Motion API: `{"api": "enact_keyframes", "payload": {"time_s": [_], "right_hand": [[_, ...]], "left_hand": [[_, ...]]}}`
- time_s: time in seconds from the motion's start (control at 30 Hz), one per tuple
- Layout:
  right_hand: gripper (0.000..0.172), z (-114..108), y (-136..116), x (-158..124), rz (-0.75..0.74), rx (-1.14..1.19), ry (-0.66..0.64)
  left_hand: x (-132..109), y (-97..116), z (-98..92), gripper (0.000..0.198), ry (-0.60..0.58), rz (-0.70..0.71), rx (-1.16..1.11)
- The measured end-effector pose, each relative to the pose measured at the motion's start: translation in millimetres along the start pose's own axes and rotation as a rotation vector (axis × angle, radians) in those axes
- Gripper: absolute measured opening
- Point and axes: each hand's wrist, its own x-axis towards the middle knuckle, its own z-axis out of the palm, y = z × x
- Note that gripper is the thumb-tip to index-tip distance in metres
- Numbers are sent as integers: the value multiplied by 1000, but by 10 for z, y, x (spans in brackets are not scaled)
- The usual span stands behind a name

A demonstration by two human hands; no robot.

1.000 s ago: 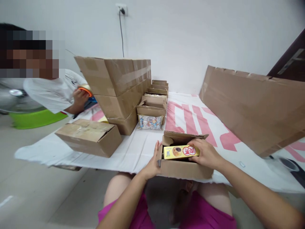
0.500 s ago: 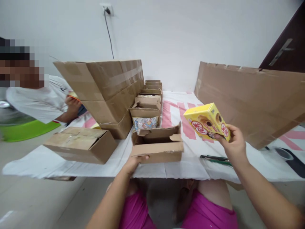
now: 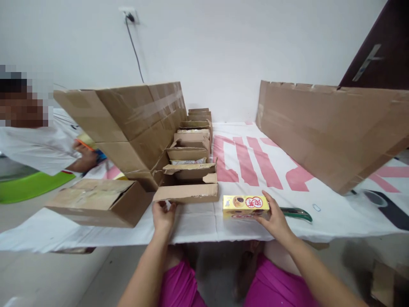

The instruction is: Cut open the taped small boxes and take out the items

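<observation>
Right fingers (image 3: 267, 200) clamped on yellow box (image 3: 238, 204) | oblong, red lettering, pastry picture | left fingers (image 3: 157, 207) at open carton (image 3: 188, 194), grip unclear

Even, bright light covers the bench (image 3: 194, 224); shadow deepens beneath it, pale glare marks the floor (image 3: 41, 279) to its left. Wide-angle distortion stretches the cardboard panel (image 3: 322, 132) at the bench's right. Small print blurs on the yellow box (image 3: 245, 205) near the bench's front edge; coarse pixels mask a head (image 3: 24, 102) left of the bench.
</observation>
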Motion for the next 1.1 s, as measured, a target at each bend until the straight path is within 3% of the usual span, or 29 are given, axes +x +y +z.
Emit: {"api": "enact_keyframes", "payload": {"time_s": [0.07, 0.13, 0.23, 0.37, 0.43, 0.53, 0.63, 0.73, 0.83, 0.93, 1.1], "right_hand": [[79, 118, 129, -94, 82, 45, 35], [63, 219, 214, -169, 123, 16, 47], [38, 316, 229, -226, 129, -82, 43], [31, 310, 154, -221, 139, -47, 55], [31, 231, 123, -149, 178, -5, 94], [35, 26, 94, 157, 261, 9, 169], [39, -194, 90, 694, 283, 6, 224], [34, -328, 129, 1232, 311, 7, 242], [29, -348, 223, 1486, 362, 20, 233], [27, -284, 343, 1348, 396, 43, 207], [37, -83, 419, 640, 393, 116, 91]], "left_hand": [[-197, 28, -11, 28, 37, 26, 23], [-459, 83, 33, 23, -16, 80, 15], [-898, 169, 201, 19, -254, 192, -29], [-1371, 278, 469, 54, -692, 356, -106], [-1480, 405, 592, 66, -781, 392, -135], [-1438, 766, 833, 74, -762, 487, -203], [-1207, 1244, 1210, 77, -689, 554, -288], [-951, 1628, 1642, 85, -691, 381, -314], [-851, 1764, 1913, 86, -700, 310, -308], [-996, 1626, 1864, 87, -722, 304, -311], [-1501, 1042, 1216, 77, -764, 320, -342]]}}
